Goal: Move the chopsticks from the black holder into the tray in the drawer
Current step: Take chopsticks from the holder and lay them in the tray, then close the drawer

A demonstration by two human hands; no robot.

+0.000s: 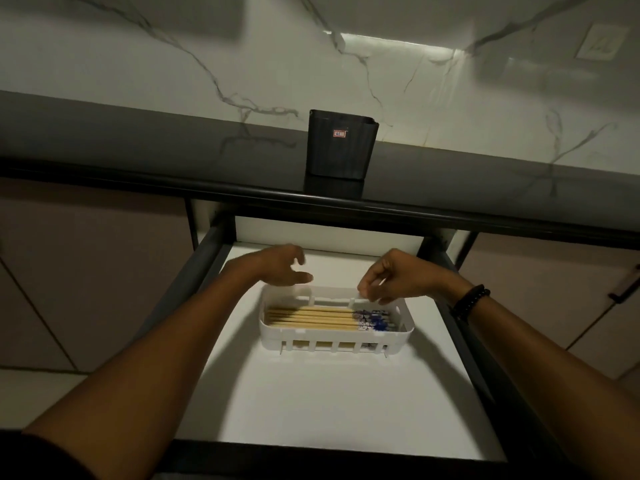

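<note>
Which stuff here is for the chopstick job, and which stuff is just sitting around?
For the job: wooden chopsticks with blue-patterned ends; white slotted plastic tray; black ribbed holder; open white-floored drawer; left hand; right hand.
Just there: black bead bracelet; white wall socket; dark countertop.
</note>
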